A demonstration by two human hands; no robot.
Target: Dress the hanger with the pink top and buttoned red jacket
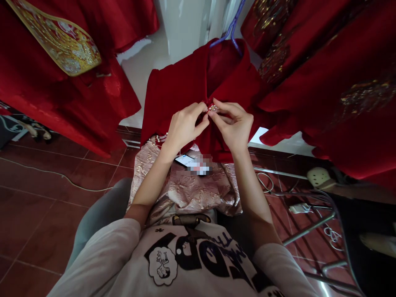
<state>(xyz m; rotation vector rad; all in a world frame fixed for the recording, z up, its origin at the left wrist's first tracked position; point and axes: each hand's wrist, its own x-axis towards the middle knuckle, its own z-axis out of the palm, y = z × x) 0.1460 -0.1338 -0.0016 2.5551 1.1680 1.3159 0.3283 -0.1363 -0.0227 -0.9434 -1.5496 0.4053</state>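
Head view: the red jacket (175,97) hangs in the upper middle of the frame, on a purple-blue hanger (231,29) which comes down from the top edge. A small beaded ornament (213,108) is at the front opening of the jacket, near the middle of the frame; whether it is fastened to the cloth, I cannot tell.

The right hand (236,123) has its thumb and fingertips nearly closed and pinches this ornament between them. The left hand (187,123) is curled, with thumb and index finger close together at the front edge of the jacket, just beside the ornament; what lies between these fingertips is too small to tell.

Below the hands, a shiny pink cloth (194,196) is spread over the lap, and a phone (185,160) lies on it, its screen partly blurred. A few bead strings (158,138) show near the left forearm, at the lower edge of the jacket.

In the upper left of the frame hangs a red garment with gold embroidery (69,47), and at the right side other red garments (306,99) hang with glittering decoration. On the tiled floor (34,214), a pale cable (63,175) runs at the left, and a light clog (318,176) is at the lower right.
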